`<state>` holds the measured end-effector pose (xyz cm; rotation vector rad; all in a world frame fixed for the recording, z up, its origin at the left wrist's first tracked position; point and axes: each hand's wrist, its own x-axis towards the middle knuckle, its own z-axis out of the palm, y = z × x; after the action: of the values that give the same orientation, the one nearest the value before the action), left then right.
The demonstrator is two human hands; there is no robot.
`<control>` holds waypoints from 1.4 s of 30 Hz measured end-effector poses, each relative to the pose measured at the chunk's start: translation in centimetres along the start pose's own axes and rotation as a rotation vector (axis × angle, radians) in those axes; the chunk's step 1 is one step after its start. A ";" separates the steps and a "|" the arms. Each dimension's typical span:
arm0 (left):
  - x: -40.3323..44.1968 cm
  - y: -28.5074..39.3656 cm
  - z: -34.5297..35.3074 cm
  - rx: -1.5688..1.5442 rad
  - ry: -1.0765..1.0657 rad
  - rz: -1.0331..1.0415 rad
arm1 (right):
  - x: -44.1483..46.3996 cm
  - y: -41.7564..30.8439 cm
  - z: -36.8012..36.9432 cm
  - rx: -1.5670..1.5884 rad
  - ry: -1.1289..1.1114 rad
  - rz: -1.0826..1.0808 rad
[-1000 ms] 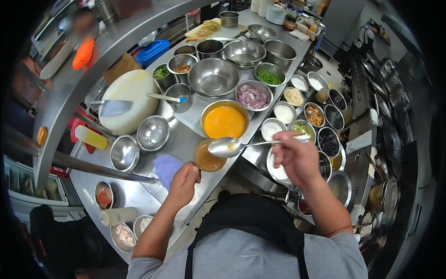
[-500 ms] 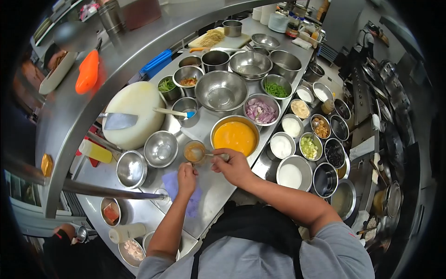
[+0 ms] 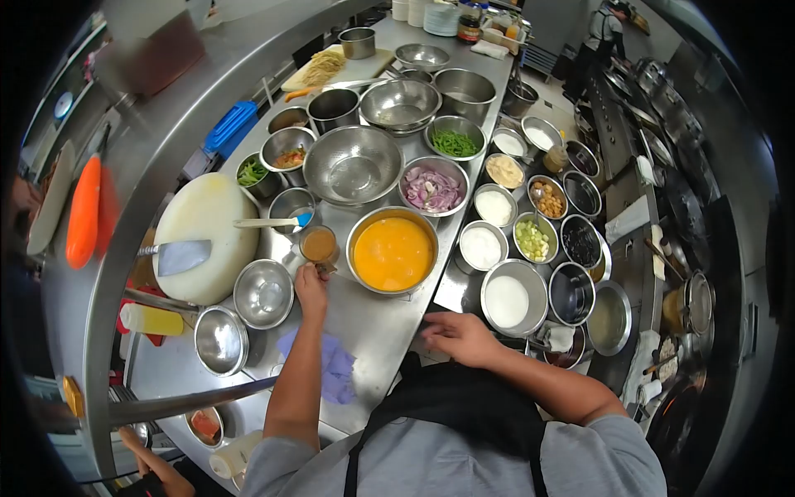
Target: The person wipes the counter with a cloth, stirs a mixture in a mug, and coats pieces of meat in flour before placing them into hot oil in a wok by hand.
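My left hand (image 3: 310,290) is closed at the near side of a small cup of brown liquid (image 3: 318,243), gripping it by its edge or handle; the exact hold is partly hidden. That cup stands between a metal bowl (image 3: 263,294) and a pot of orange-yellow liquid (image 3: 392,253). My right hand (image 3: 460,338) hangs at the counter's front edge, below the pot, with its fingers apart and nothing in them. No spoon can be made out in it. A blue-handled brush (image 3: 273,222) rests across a small metal pot beyond the cup.
A purple cloth (image 3: 325,369) lies near the counter edge. Bowls of sliced onion (image 3: 432,187) and chopped greens (image 3: 454,143) stand behind the pot. Containers with white contents (image 3: 505,301) are to the right. A cleaver (image 3: 184,257) lies on a round white board (image 3: 207,224). Another person's arm (image 3: 157,465) shows lower left.
My left hand and the cup have moved further onto the counter, beside the pot. My right hand has let go of the spoon and drawn back to the counter edge. The view has shifted.
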<state>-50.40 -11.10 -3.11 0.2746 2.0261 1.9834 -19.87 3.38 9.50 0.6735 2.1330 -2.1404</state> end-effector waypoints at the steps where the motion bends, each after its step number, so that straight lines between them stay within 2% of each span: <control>1: 0.2 0.4 0.4 -0.014 0.004 -0.011 | -1.2 0.5 -0.7 0.006 0.014 0.002; 3: 0.9 0.0 0.9 -0.066 -0.024 -0.027 | -3.7 1.2 -1.7 0.227 0.149 0.111; 5: 2.0 -1.3 0.8 -0.122 -0.069 -0.043 | -6.1 2.2 -2.6 0.281 0.226 0.173; 6: 2.8 -2.8 0.3 -0.007 -0.070 0.011 | -7.3 2.5 -3.2 0.324 0.296 0.231; 9: 2.6 -2.5 1.1 0.238 -0.087 0.074 | -11.2 2.8 -3.9 0.370 0.418 0.230; 10: 3.2 -2.8 0.9 0.221 -0.118 -0.004 | -12.3 3.5 -4.1 0.356 0.452 0.197; 11: 3.8 -3.5 0.9 0.061 -0.106 -0.019 | -13.4 3.6 -4.2 0.380 0.532 0.187; 12: 4.0 -2.9 0.1 0.364 -0.278 0.124 | -14.6 3.6 -4.2 0.393 0.541 0.169; 13: 4.3 -3.7 0.1 0.307 -0.208 0.150 | -15.8 3.6 -4.2 0.403 0.550 0.152; 15: 0.8 0.4 2.7 0.062 -0.165 0.330 | -18.3 4.3 -4.5 0.392 0.619 0.111; 16: 3.0 -2.3 1.0 0.418 -0.078 0.587 | -19.5 4.7 -4.7 0.350 0.605 0.078; 18: 4.5 -3.8 -0.6 0.474 0.012 0.471 | -22.5 5.4 -5.0 0.399 0.683 0.067; 19: 4.1 -2.5 -0.7 0.192 -0.008 0.078 | -24.1 5.8 -5.3 0.420 0.710 0.061; 21: 2.9 -1.8 -1.4 0.352 0.012 0.101 | -27.8 7.2 -5.9 0.401 0.751 0.083; 23: -1.3 1.0 -0.3 0.403 0.191 -0.068 | -31.4 9.1 -6.3 0.488 0.864 0.065; 25: -2.0 -0.5 -2.3 0.321 0.257 0.021 | -35.6 10.9 -6.5 0.513 0.931 0.070; 26: -3.6 -0.1 -0.9 0.320 0.242 0.026 | -37.6 12.4 -6.9 0.526 0.969 0.075; 31: -14.0 6.0 2.7 0.885 0.617 0.645 | -46.9 19.4 -7.3 0.576 1.136 0.128; 32: -17.1 7.8 4.5 0.880 0.616 0.647 | -48.3 21.0 -7.5 0.597 1.144 0.166; 34: -23.8 11.5 9.9 0.767 0.517 0.910 | -50.4 24.0 -7.3 0.622 1.160 0.196; 35: -26.5 13.1 11.9 0.758 0.521 0.908 | -51.3 25.2 -7.3 0.650 1.176 0.232; 37: -31.6 15.8 16.0 0.759 0.365 1.245 | -52.9 26.3 -7.4 0.654 1.168 0.213; 41: -39.2 18.7 23.1 0.656 0.267 1.332 | -54.2 26.2 -10.0 0.558 1.104 0.216; 42: -40.5 19.0 24.2 0.525 0.104 1.316 | -54.2 25.9 -11.1 0.553 1.114 0.169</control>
<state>-5.45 -1.28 18.59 2.0817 2.7012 1.8554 40.71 -1.77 3.63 2.4385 1.5256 -2.5445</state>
